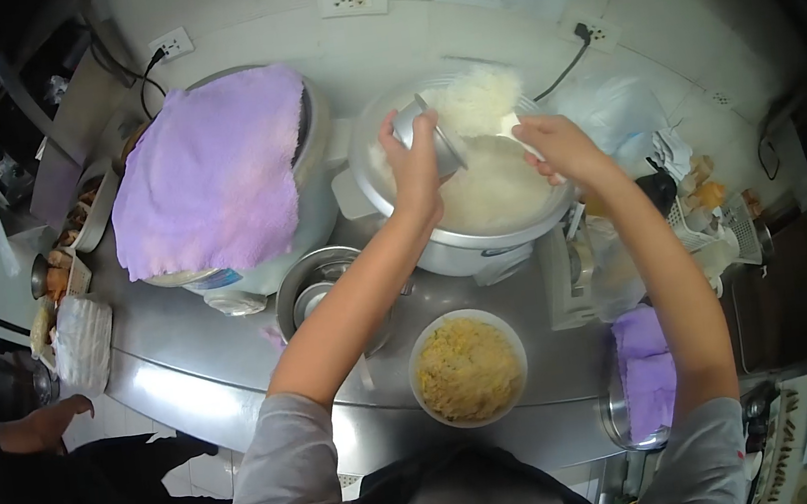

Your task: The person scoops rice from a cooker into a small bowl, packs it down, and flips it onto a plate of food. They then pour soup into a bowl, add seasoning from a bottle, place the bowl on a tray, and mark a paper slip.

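My left hand (412, 160) grips a small metal bowl (432, 136), tilted on its side over the rice cooker (512, 237). In my right hand (557, 144) is the handle of a white rice paddle (511, 126), its blade mostly hidden under a heap of white rice (486, 99). Both hands are above the open cooker, with the heap beside the bowl's mouth. More white rice lies inside the cooker, partly blurred as if by steam. Nearer to me, a white bowl of yellow fried rice (468, 367) stands on the steel counter (398, 409).
Left of the cooker stands a second large cooker (314, 177) covered by a purple towel (212, 170). Metal bowls (291, 281) sit between them. On the right are a folded purple cloth (646, 373) in a metal tray and a white basket (693, 227). Another person's hand (52, 424) shows at left.
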Demonstrator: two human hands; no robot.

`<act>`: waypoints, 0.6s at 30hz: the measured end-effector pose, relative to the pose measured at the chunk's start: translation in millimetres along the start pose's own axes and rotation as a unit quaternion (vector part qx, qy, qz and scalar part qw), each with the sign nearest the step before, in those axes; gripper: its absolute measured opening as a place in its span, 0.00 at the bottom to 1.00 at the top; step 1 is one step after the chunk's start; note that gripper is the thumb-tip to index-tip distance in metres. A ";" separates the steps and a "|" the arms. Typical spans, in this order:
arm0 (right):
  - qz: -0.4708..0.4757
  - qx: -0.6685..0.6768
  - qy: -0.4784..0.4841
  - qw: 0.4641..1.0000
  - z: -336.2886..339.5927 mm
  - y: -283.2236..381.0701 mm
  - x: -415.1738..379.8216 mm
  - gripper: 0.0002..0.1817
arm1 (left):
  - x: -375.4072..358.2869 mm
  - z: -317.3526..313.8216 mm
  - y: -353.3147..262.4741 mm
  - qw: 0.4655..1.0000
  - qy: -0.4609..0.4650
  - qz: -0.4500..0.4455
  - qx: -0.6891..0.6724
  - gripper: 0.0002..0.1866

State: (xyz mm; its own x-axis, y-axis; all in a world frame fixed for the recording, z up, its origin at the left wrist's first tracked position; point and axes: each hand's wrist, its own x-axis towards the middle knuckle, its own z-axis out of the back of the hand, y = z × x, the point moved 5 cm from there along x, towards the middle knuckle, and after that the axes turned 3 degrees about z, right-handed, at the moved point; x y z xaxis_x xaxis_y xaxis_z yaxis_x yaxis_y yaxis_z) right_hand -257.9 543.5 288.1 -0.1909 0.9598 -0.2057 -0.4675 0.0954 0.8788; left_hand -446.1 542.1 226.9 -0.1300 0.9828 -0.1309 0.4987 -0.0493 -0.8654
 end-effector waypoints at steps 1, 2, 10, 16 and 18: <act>0.015 -0.076 -0.030 0.996 -2.1 4.6 -3.5 0.21 | 7.7 -10.6 3.3 1.000 0.010 0.001 -0.008 0.46; 0.029 -0.151 -0.062 0.986 -10.4 9.4 -9.1 0.23 | 15.2 -18.9 6.2 1.000 0.015 0.002 -0.015 0.46; 0.200 -0.386 -0.208 0.876 -37.7 5.4 -27.9 0.31 | 16.8 -56.2 16.7 0.996 0.081 0.029 -0.024 0.42; 0.196 -0.439 -0.112 0.870 -37.9 12.6 -32.3 0.32 | 28.6 -45.5 15.3 0.983 0.143 0.095 -0.061 0.36; 0.252 -0.378 -0.120 0.883 -13.9 18.4 -40.0 0.31 | 27.4 -39.6 10.0 0.967 0.213 0.101 -0.097 0.39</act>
State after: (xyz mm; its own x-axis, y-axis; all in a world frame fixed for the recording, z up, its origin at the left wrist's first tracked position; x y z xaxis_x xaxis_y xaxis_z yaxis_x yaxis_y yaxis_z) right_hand -270.9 503.2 306.5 -0.3936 0.8666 0.3068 -0.8346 -0.4768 0.2760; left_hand -410.7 575.7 233.8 0.3311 0.9427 -0.0412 0.6337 -0.2545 -0.7306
